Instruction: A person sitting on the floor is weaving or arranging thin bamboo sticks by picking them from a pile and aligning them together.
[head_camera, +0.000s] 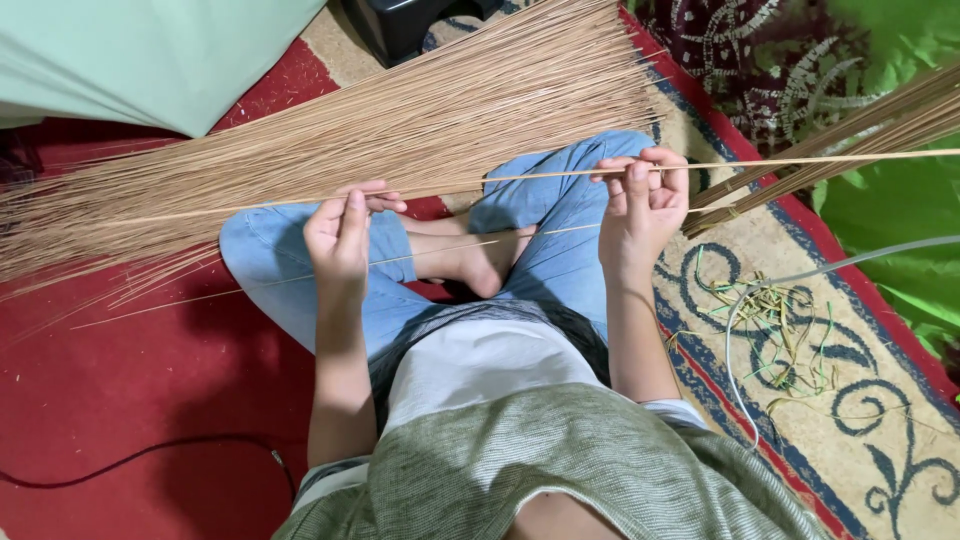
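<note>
I sit cross-legged in blue jeans on a carpet. One long thin tan stick (500, 180) runs across the view from left to far right, and both hands grip it. My left hand (343, 232) pinches it over my left knee. My right hand (645, 200) holds it over my right knee, fingers curled round it. A large fanned pile of the same tan sticks (400, 120) lies on the floor just beyond my knees. A few loose sticks (430, 255) rest across my lap and foot.
Another bundle of sticks (850, 140) lies at the right over green leaves (900, 200). Green and yellow shavings (780, 320) litter the patterned rug. A pale curved strip (800, 280) arcs on the right. A black cable (150, 455) crosses the red carpet; a dark box (400, 25) stands ahead.
</note>
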